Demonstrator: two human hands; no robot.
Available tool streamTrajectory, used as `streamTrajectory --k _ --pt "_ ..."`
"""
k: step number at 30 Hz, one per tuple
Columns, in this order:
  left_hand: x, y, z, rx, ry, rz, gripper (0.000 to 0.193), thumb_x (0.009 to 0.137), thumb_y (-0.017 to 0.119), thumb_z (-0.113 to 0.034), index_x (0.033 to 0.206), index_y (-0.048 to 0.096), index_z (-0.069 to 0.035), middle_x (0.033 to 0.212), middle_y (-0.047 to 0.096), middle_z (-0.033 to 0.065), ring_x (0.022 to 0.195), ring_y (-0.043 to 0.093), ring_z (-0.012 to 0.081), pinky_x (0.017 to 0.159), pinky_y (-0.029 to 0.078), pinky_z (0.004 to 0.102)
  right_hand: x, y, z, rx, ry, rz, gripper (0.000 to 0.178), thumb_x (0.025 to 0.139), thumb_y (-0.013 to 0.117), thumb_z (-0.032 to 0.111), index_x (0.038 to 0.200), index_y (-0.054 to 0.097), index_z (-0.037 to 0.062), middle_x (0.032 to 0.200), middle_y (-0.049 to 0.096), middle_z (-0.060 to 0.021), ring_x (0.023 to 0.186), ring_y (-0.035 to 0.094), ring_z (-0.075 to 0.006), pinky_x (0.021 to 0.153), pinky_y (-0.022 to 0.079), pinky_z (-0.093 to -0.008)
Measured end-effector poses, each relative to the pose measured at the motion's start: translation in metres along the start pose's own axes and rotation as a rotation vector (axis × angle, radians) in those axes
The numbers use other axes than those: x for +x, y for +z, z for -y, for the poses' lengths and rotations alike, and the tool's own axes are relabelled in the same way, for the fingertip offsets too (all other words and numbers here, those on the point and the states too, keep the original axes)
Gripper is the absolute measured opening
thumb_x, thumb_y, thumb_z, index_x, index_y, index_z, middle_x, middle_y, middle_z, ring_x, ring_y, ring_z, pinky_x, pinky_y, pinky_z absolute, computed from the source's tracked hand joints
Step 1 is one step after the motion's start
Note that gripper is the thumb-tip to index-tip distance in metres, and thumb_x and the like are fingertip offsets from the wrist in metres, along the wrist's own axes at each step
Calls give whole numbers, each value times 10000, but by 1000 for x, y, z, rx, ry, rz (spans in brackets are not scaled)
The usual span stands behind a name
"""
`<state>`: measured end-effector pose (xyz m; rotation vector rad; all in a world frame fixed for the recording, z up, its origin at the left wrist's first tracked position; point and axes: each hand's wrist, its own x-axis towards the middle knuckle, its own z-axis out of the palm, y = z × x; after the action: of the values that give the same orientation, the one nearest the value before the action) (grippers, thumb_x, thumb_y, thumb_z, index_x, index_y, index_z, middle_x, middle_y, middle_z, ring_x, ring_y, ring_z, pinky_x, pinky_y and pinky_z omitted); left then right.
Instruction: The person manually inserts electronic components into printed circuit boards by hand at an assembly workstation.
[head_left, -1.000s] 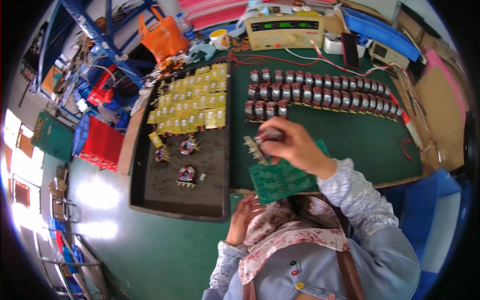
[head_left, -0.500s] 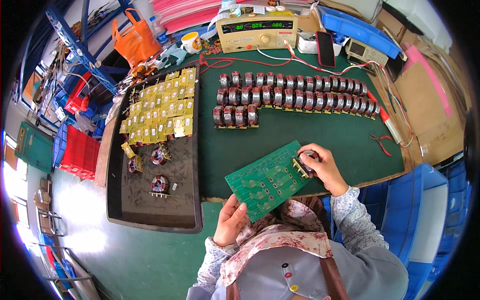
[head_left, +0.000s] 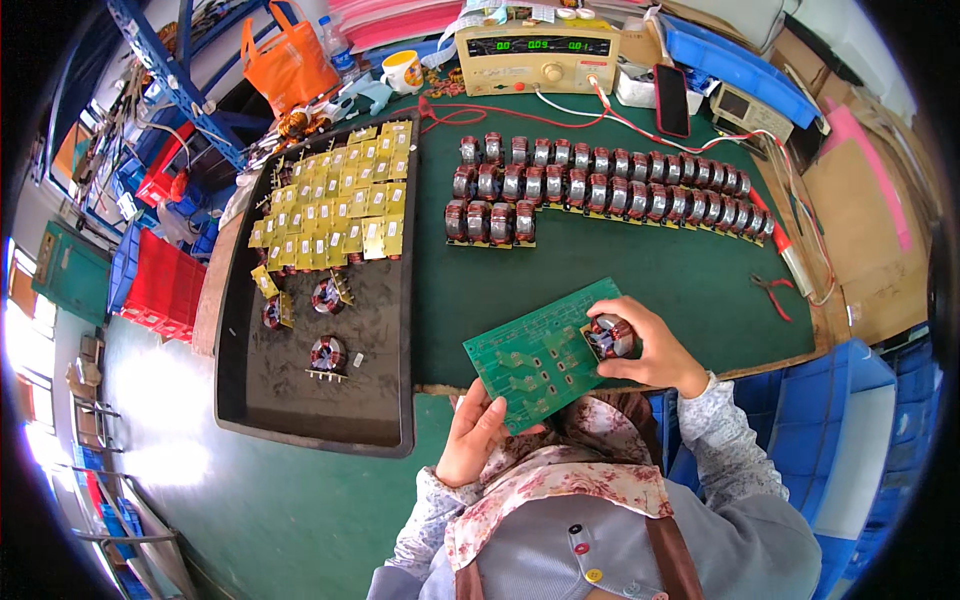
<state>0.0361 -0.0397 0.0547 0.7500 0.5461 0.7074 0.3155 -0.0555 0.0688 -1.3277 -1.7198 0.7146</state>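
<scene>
A green circuit board (head_left: pixel 535 350) is tilted above the bench's front edge. My left hand (head_left: pixel 476 435) is closed on its lower left corner, thumb on top. Between the thumb and fingers of my right hand (head_left: pixel 655 350) is a toroidal coil (head_left: pixel 612 337), dark wire wound round a ring, on a small yellow base. The coil is against or just over the board's right end; I cannot tell whether its pins are in the board. Several similar coils (head_left: pixel 490 223) stand in rows on the green mat behind.
A black tray (head_left: pixel 380 400) on the left holds several yellow-based coil pieces (head_left: pixel 335 215) and loose coils (head_left: pixel 326 355). At the back stand a bench power supply (head_left: pixel 540 60), with red and white leads, and a phone (head_left: pixel 672 100). Red-handled pliers (head_left: pixel 772 295) lie at right, near blue bins (head_left: pixel 850 400).
My right hand has turned the coil so its wound ring faces more upward, and its fingers have spread round it. The whole view has shifted slightly.
</scene>
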Motion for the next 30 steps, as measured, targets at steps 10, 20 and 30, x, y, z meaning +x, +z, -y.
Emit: streamTrajectory --k 10,20,30 --pt "27 -39 25 151 10 -77 369 979 444 -70 1330 337 -33 1195 570 154 934 655 273 713 587 370 32 16 -13 770 202 -222 627 667 813 -9 1213 522 95 1041 559 -15 900 551 -121 791 477 -271" --pt "29 -43 25 196 69 -64 375 985 460 -83 1337 339 -36 1129 612 144 869 667 228 710 567 331 134 50 -76 -224 -1 -468 647 621 839 75 1192 535 70 1138 612 -137 1050 594 -318 897 462 -395" --pt "29 -57 30 61 -7 58 377 996 466 -133 1330 327 -26 1111 609 145 829 684 229 686 572 319 160 128 84 -96 -452 184 247 738 710 102 978 655 74 977 660 -93 960 587 -308 845 454 -420"
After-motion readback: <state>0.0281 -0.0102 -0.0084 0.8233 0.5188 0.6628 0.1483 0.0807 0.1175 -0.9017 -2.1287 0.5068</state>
